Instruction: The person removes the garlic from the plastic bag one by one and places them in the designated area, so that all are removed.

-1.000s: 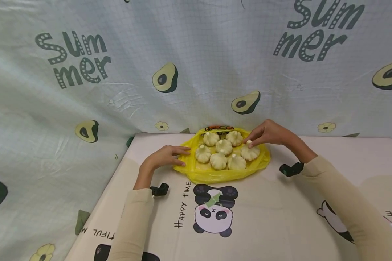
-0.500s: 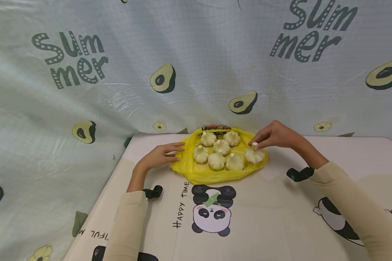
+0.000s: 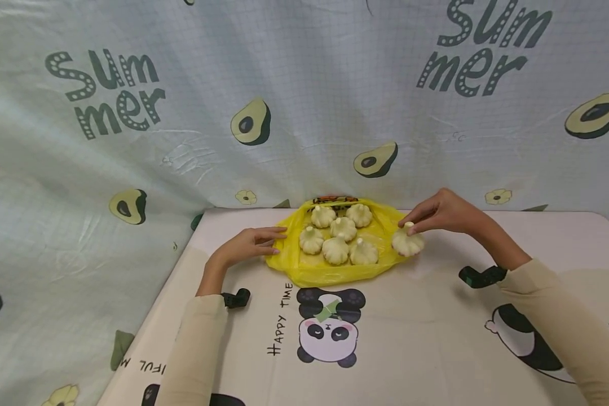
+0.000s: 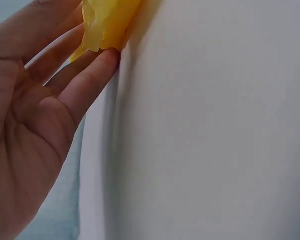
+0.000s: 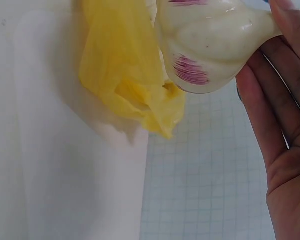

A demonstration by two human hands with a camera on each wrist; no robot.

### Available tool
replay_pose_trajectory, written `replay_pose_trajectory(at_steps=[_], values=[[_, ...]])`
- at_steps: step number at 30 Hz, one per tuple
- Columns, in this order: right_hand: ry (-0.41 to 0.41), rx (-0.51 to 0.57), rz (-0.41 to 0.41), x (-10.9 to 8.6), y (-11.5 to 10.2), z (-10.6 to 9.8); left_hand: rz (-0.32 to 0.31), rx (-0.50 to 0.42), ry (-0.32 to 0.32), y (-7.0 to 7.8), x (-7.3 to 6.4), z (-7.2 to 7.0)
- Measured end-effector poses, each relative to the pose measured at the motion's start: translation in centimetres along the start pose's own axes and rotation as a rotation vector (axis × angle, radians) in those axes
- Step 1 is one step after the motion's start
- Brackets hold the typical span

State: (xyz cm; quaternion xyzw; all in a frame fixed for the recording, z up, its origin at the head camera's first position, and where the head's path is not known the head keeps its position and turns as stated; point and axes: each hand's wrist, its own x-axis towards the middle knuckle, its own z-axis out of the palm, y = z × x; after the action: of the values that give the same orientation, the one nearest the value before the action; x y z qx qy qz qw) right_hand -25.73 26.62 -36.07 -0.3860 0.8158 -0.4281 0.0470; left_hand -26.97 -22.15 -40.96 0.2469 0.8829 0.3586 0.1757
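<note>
A yellow plastic bag (image 3: 330,276) lies spread near the back of the table, with several white garlic bulbs (image 3: 335,250) grouped on it. My right hand (image 3: 444,213) pinches one garlic bulb (image 3: 407,241) by its stem at the bag's right edge. In the right wrist view this garlic bulb (image 5: 210,42) shows purple streaks, and the bag's crumpled end (image 5: 135,90) hangs beside it. At the bag's left end, my left hand (image 3: 243,246) rests with its fingers extended, fingertips at the yellow plastic (image 4: 107,25) in the left wrist view.
The table (image 3: 416,344) has a pale cover printed with pandas and lettering. Right behind the bag rises a light curtain (image 3: 304,113) with avocado and "summer" prints. A dark wrist camera (image 3: 482,277) sits on the right wrist, another camera (image 3: 236,298) on the left.
The right hand has moved right, carrying the pinched garlic bulb away from the others to the bag's right edge. The left hand has shifted slightly left, staying by the bag's left end.
</note>
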Motion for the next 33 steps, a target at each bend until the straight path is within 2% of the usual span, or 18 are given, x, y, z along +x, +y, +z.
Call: replay_pose_trajectory(at_steps=[4, 11, 18, 26, 33], values=[[0.034, -0.021, -0.014, -0.9, 0.1, -0.3, -0.017, -0.016, -0.007, 0.0, 0.1, -0.1], [0.1, -0.051, 0.012, -2.3, 0.3, -0.8, -0.011, -0.03, -0.011, -0.2, 0.3, -0.2], [0.133, -0.086, -0.021, -3.2, 0.3, -1.3, -0.004, -0.035, -0.019, -0.5, 0.4, -0.1], [0.15, -0.108, 0.033, -4.0, 0.4, -1.8, 0.018, -0.067, -0.029, -0.5, 0.6, 0.1], [0.198, -0.17, 0.113, -4.8, 1.1, -2.1, 0.002, -0.062, -0.034, -0.6, 0.5, -0.1]])
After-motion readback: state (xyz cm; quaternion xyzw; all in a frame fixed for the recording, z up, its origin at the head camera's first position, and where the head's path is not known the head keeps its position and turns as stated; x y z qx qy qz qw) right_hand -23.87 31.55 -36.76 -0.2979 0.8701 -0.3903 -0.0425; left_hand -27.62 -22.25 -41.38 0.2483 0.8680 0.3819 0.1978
